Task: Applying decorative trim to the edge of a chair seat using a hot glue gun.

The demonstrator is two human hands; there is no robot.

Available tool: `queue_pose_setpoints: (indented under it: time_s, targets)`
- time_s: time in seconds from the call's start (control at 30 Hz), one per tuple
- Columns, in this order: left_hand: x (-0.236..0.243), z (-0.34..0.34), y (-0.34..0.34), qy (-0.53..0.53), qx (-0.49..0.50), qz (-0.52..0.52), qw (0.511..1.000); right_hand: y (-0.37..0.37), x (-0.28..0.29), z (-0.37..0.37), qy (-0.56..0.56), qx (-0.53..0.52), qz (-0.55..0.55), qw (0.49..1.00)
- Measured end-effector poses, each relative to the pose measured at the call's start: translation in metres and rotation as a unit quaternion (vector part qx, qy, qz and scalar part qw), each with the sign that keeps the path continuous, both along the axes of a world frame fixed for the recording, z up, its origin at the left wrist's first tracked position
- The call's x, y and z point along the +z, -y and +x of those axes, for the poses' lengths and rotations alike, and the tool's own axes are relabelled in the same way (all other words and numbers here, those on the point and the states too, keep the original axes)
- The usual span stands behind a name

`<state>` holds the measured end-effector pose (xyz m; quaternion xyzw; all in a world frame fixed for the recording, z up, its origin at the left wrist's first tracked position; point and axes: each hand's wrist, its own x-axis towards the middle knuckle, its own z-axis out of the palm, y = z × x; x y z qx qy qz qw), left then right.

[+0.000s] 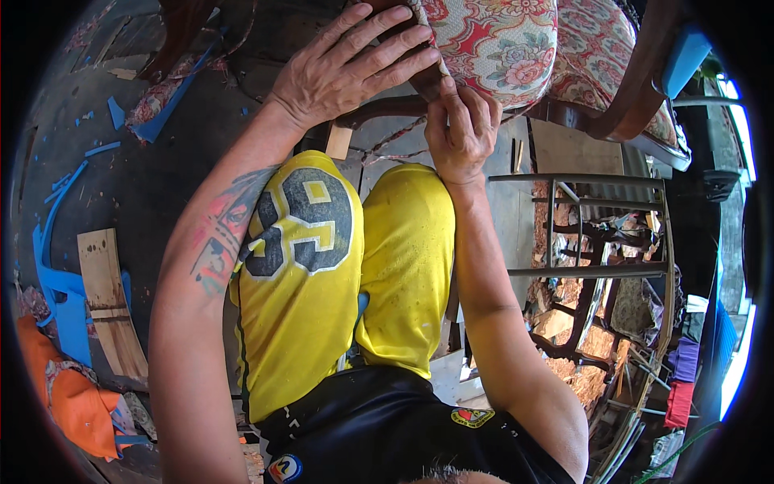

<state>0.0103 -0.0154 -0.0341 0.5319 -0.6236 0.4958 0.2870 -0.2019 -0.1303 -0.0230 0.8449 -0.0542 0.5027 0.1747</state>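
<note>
A dark wooden chair part (427,77) with a pale strip along its edge borders a padded floral cushion (504,48) at the top. My left hand (343,68) lies across that wood with fingers spread and outstretched; its thumb is hidden. Just below the cushion, my right hand (459,133) has its fingers bent and pinched on the strip's lower end. Whether anything small is between those fingertips is too hard to tell. A second floral pad (588,64) sits to the right in a curved wooden frame. Thin cords cross beneath the chair, above my yellow-clad knees.
Blue cut scraps (64,282) and wooden boards (105,298) lie on the dark floor at left, near orange fabric (64,387). A metal rack (588,270) stands at right over dark wooden frames and wood debris. A small wood block (337,143) is under the chair.
</note>
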Motion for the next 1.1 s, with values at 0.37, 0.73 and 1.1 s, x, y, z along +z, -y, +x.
queue_pose_setpoints:
  time_s: [0.37, 0.73, 1.1]
  targets:
    - [0.002, -0.001, 0.000, -0.007, -0.008, -0.014, 1.000, -0.002, 0.003, 0.002, -0.024, -0.029, -0.023, 0.999]
    - [-0.003, -0.002, 0.008, -0.016, -0.030, -0.045, 0.998, -0.002, 0.005, 0.001, -0.038, -0.038, -0.044, 0.998]
    - [-0.015, -0.002, 0.015, -0.035, -0.048, -0.048, 0.997, -0.002, 0.003, 0.001, -0.036, -0.030, -0.017, 0.999]
